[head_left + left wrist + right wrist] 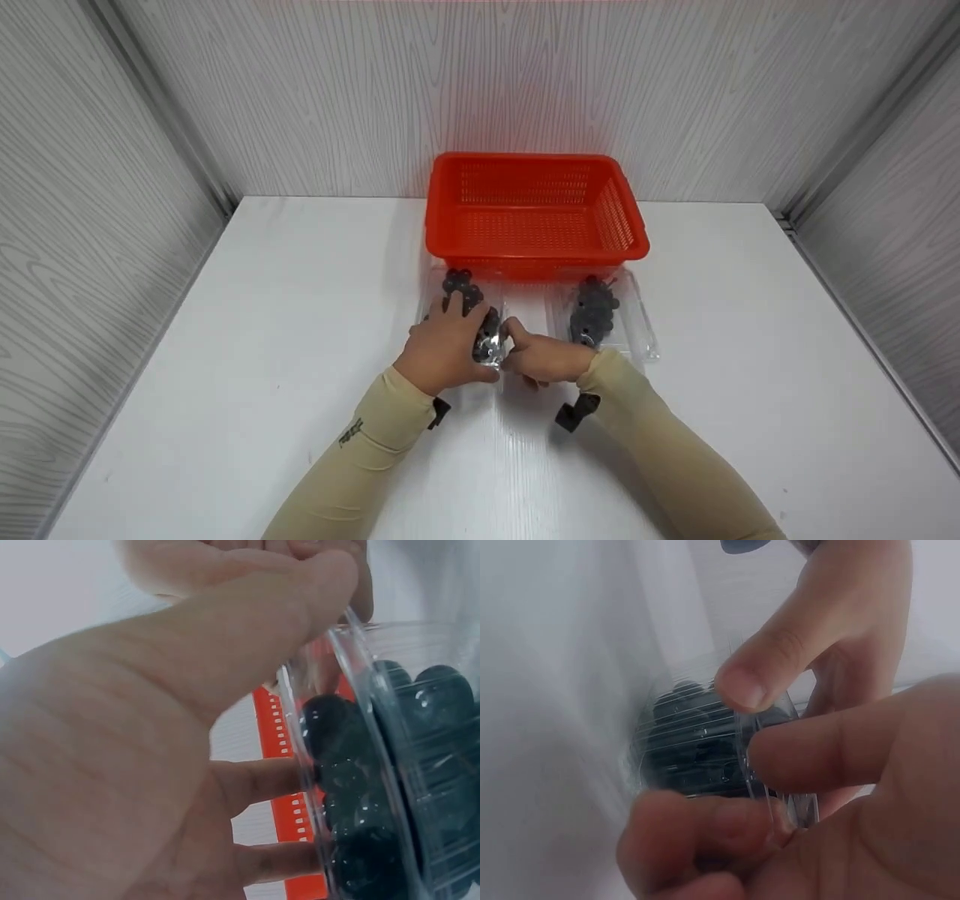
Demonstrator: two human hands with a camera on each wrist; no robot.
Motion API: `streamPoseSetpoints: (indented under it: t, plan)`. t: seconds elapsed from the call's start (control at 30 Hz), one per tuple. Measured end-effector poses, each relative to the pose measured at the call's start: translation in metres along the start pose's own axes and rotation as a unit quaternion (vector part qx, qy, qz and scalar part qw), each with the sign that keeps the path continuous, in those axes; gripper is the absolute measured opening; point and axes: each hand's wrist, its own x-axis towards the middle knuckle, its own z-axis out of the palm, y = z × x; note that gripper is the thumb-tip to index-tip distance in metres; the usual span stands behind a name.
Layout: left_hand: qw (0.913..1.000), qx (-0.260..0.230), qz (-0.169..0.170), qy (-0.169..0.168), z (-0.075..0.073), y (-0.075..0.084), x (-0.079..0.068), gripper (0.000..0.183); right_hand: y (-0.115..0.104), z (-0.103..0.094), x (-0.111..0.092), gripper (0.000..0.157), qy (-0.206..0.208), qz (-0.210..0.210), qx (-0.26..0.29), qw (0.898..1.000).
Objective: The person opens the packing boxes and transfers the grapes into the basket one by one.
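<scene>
Basket (532, 262) sits at twelve o'clock in the head view; a clear box (491, 361) of dark grapes (463, 285) lies at its seven o'clock, under the left hand (448, 341); second box (639, 322) at five, right hand (546, 358) at six. The left wrist view shows the left hand grasping the clear box; in the blurry right one, the right hand seems to pinch its edge.

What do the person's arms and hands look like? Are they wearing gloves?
No gloves: the left hand and right hand are bare. The left sleeve and right sleeve are beige and snug, reaching the wrists. The left one has a small dark marking. A small black device shows at the left wrist and another at the right wrist.
</scene>
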Motion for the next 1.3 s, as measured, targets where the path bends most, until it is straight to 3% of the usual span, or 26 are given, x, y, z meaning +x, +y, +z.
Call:
streamPoseSetpoints:
  t: [0.2,0.5,0.87,1.13,1.3]
  plan:
    - [0.9999,0.004,-0.014,-0.008,0.005,0.003,0.002,0.095,0.002,0.001,-0.003,0.035,0.001,-0.001,-0.004,1.000]
    - [0.9983,0.040,0.001,0.042,0.012,0.006,0.001,0.093,0.000,0.001,-0.005,0.039,0.004,0.007,-0.003,1.000]
    - [0.9981,0.047,-0.010,0.039,0.003,0.007,-0.004,0.086,0.000,0.002,-0.001,0.032,-0.006,-0.008,-0.030,0.999]
    - [0.9941,0.087,0.005,0.064,0.001,0.012,-0.005,0.081,-0.003,0.000,-0.002,0.036,0.000,0.001,-0.037,0.999]
    - [0.9963,0.060,0.019,0.058,-0.002,0.011,-0.003,0.078,-0.002,0.000,-0.003,0.039,-0.002,0.002,-0.037,0.999]
